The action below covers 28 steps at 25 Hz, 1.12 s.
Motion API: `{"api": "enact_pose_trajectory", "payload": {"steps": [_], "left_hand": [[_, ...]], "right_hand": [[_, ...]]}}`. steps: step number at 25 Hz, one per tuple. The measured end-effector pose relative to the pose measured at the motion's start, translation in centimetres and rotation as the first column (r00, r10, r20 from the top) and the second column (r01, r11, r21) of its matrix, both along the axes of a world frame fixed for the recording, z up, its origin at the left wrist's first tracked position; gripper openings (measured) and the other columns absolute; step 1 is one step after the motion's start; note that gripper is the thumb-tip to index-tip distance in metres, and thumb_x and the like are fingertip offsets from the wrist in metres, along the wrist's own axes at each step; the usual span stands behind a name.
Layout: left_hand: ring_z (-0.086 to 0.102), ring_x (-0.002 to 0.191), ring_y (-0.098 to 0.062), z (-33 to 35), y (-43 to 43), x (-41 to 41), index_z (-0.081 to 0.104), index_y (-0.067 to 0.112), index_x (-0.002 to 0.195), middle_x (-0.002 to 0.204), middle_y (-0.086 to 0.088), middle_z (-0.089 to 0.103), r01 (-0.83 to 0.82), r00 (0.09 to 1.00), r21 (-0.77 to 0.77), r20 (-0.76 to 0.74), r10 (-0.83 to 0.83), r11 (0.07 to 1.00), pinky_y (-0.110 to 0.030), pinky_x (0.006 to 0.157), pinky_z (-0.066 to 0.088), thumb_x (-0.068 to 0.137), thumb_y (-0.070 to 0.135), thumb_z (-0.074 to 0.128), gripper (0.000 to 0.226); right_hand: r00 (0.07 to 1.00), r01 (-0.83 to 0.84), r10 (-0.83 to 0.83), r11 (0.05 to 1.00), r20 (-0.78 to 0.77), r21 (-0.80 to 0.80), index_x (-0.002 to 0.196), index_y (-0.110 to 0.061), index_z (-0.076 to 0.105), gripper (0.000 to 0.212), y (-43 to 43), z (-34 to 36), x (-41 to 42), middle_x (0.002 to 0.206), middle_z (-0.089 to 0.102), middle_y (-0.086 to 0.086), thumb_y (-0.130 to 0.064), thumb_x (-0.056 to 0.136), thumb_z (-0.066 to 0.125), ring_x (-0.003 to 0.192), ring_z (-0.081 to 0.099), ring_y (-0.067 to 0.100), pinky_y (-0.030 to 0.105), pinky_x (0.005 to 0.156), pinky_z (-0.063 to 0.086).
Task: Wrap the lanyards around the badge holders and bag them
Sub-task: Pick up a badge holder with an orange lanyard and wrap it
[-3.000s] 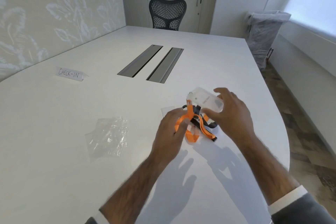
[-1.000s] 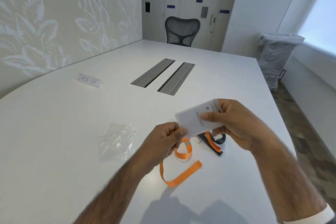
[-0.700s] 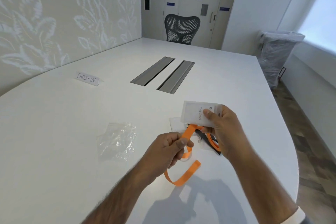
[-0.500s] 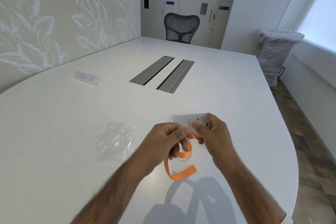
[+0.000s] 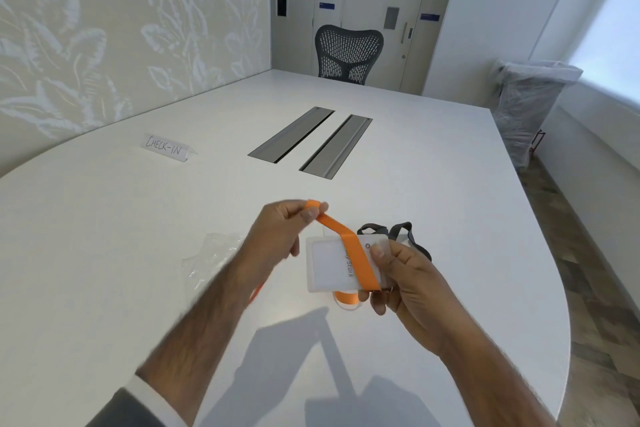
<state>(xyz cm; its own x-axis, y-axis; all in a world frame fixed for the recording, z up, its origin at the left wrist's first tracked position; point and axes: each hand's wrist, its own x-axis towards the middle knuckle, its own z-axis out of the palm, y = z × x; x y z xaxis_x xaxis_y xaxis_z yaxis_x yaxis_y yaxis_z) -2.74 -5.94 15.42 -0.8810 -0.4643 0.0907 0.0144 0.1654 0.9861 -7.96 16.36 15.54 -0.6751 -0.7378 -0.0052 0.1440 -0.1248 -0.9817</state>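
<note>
White surface [image 5: 138, 253] carries a check-in sign [image 5: 166, 148] far left, a clear bag [image 5: 211, 258] beside the left forearm, a dark lanyard [image 5: 403, 236] behind the right hand; right hand [image 5: 403, 282] grips the badge holder [image 5: 341, 263] above the surface; left hand [image 5: 284, 232] pinches the orange lanyard [image 5: 349, 248], pulled taut diagonally across the holder's face.

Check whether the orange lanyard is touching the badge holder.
Touching. The head view shows the orange lanyard lying flat across the front of the badge holder, pinched by the left hand.
</note>
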Motion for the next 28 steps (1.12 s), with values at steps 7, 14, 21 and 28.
{"api": "enact_pose_trajectory", "payload": {"steps": [7, 14, 21, 28], "left_hand": [[0.056, 0.054, -0.015, -4.8, 4.7, 3.2, 0.071, 0.011, 0.094, 0.076, -0.004, 0.073, 0.206, 0.962, 0.034, 0.177, -0.209, 0.978, -0.023, 0.050, 0.044, 0.098, 0.016, 0.065, 0.009], [0.067, 0.067, -0.016, -3.0, 8.1, 6.6, 0.069, 0.010, 0.105, 0.091, -0.005, 0.080, 0.340, 0.933, 0.137, 0.071, -0.352, 0.930, -0.027, 0.060, 0.048, 0.096, 0.015, 0.067, 0.011], [0.036, 0.037, -0.007, 3.1, 4.7, 5.5, 0.079, 0.016, 0.087, 0.114, -0.001, 0.079, 0.203, 0.968, 0.125, -0.175, -0.180, 0.971, -0.017, 0.040, 0.028, 0.093, 0.011, 0.067, 0.014], [0.048, 0.042, -0.004, 2.2, 0.8, 1.4, 0.077, 0.007, 0.106, 0.122, 0.005, 0.076, 0.026, 0.992, 0.050, -0.123, -0.019, 0.998, -0.016, 0.041, 0.033, 0.099, 0.018, 0.064, 0.018]], "right_hand": [[0.973, 0.231, -0.229, 0.971, 0.040, -0.053, 0.116, -0.001, 0.069, 0.026, -0.5, 0.7, -2.2, 0.109, 0.076, 0.017, -0.017, 0.097, 0.061, 0.093, 0.074, 0.029, 0.034, 0.072, 0.063], [0.840, 0.538, -0.521, 0.835, -0.150, 0.114, 0.098, -0.003, 0.073, 0.012, -0.4, -2.0, -4.8, 0.096, 0.076, 0.017, -0.013, 0.097, 0.067, 0.087, 0.076, 0.035, 0.048, 0.076, 0.064], [0.850, 0.452, -0.258, 0.806, -0.459, 0.383, 0.089, -0.005, 0.074, 0.012, -0.5, -3.1, -3.5, 0.083, 0.073, 0.016, -0.006, 0.095, 0.064, 0.064, 0.063, 0.018, 0.036, 0.062, 0.059], [0.930, -0.077, 0.236, 0.874, -0.282, 0.479, 0.095, -0.013, 0.075, 0.023, 0.3, -1.0, -1.0, 0.094, 0.075, 0.005, -0.021, 0.104, 0.055, 0.091, 0.067, 0.015, 0.031, 0.088, 0.053]]}}
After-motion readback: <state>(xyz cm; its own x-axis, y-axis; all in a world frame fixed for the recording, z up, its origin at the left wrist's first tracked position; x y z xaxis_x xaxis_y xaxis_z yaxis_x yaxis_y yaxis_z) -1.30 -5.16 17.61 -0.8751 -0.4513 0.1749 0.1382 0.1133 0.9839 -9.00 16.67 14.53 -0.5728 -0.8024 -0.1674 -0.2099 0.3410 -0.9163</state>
